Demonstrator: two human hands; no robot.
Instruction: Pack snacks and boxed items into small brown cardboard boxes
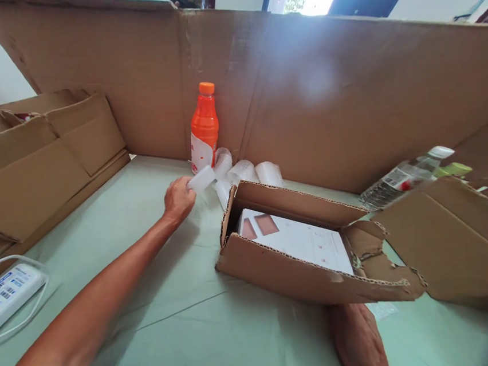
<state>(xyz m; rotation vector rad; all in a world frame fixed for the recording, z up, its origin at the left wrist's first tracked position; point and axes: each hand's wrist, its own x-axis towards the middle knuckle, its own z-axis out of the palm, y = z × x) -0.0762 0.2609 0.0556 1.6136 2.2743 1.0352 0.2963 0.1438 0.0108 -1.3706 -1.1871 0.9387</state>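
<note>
My left hand (179,199) reaches far across the pale green table and is closed on a small white wrapped roll (201,179). Several more white rolls (246,173) lie just beyond it, at the foot of an orange drink bottle (204,129). An open cardboard box (277,260) sits in the middle with a white printed carton (301,238) inside. My right forearm (359,341) passes under the box's near side; the hand itself is hidden behind the cardboard.
A tall cardboard wall (348,98) fences the far side. Folded cardboard (31,169) is stacked at the left, with a white power strip (4,292) and cable in front. Two clear bottles (407,179) lie at the right behind the box flap (452,243). A person's head shows over the wall.
</note>
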